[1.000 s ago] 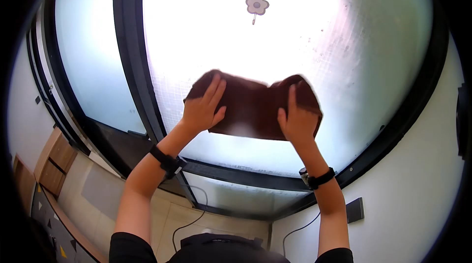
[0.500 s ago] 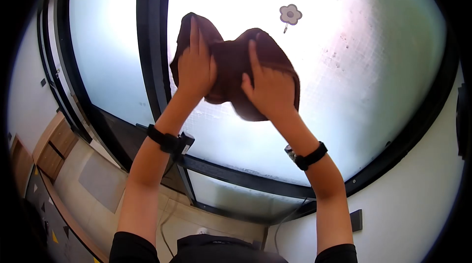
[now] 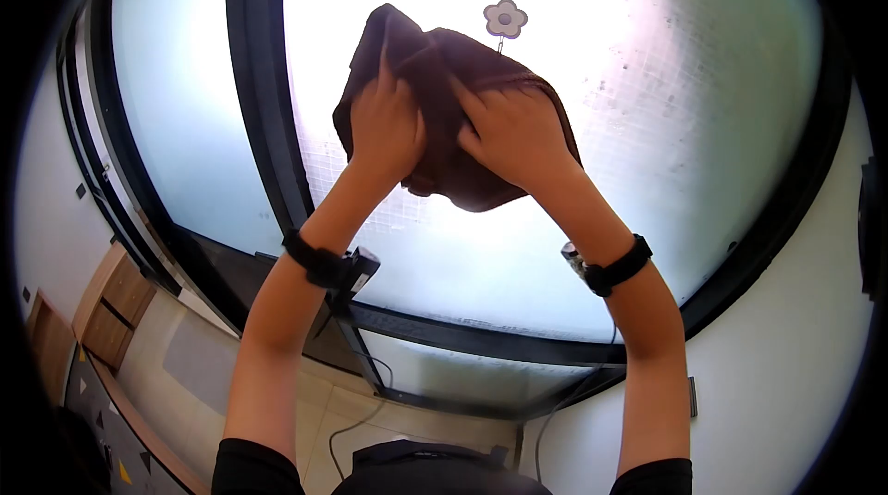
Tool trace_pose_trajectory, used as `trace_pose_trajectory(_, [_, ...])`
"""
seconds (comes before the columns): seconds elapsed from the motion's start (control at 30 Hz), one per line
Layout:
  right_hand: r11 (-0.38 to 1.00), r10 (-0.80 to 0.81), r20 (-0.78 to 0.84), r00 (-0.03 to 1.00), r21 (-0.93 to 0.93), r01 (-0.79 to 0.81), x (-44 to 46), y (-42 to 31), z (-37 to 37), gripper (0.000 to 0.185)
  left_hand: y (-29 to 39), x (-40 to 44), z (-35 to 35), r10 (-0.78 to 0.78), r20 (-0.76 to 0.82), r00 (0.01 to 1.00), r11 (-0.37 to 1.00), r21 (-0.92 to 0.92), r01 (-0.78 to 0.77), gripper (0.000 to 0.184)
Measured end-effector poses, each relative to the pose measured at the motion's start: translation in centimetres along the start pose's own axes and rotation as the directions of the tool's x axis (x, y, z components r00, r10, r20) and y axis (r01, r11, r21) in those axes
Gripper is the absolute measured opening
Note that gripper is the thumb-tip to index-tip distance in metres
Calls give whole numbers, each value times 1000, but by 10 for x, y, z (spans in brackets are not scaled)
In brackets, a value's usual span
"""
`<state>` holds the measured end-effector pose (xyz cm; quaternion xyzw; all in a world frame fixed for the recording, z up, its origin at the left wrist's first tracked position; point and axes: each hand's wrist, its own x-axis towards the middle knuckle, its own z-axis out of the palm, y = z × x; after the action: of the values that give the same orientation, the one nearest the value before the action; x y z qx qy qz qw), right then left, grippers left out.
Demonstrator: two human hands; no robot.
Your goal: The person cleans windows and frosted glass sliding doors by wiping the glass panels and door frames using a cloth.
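Note:
A dark brown cloth (image 3: 481, 176) is bunched up in front of a bright frosted glass panel (image 3: 444, 264). My left hand (image 3: 387, 125) grips its left part, index finger pointing up along a fold and the other fingers partly lost in the fabric. On the right side, my right hand (image 3: 520, 134) holds the cloth with thumb and index finger towards its middle; the remaining fingertips are hidden in the material. Whether the cloth touches the glass I cannot tell. Each wrist wears a black strap with a small device.
A flower-shaped hook (image 3: 506, 19) is stuck on the glass above the cloth. Black frame bars (image 3: 264, 79) border the panel. A white wall (image 3: 768, 375) stands at right. Thin cables (image 3: 365, 421) hang near my body, and wooden furniture (image 3: 116, 305) is at lower left.
Both hands have come closer together, and the cloth between them has gone from spread out to more folded and peaked. The view has shifted slightly, moving the hook leftward.

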<state>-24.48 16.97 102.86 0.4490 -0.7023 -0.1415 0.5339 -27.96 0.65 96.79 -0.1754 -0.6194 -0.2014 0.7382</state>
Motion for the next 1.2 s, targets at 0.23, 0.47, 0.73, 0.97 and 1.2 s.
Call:
trace_pose_trajectory(0.23, [993, 121, 94, 988, -16, -120, -13, -3, -8, 58, -9, -16, 8, 71, 240, 968, 992, 82, -93, 38])
trace_pose_trajectory(0.47, [977, 201, 399, 895, -20, -210, -65, -10, 4, 55, -9, -63, 12, 122, 416, 901, 941, -336, 28, 87])
trace_pose_trajectory(0.73, [913, 353, 52, 934, 200, -356, -90, -36, -12, 38, 6, -91, 30, 335, 356, 872, 903, -386, -190, 47])
trace_pose_trajectory(0.97, [49, 998, 0, 64, 657, -752, -166, -92, -95, 31, 47, -84, 67, -62, 191, 980, 837, -524, 156, 53])
trace_pose_trajectory(1.2, [-78, 996, 71, -51, 467, -881, -182, -78, -103, 31, 51, -78, 94, 71, 345, 936, 748, -640, 179, 28])
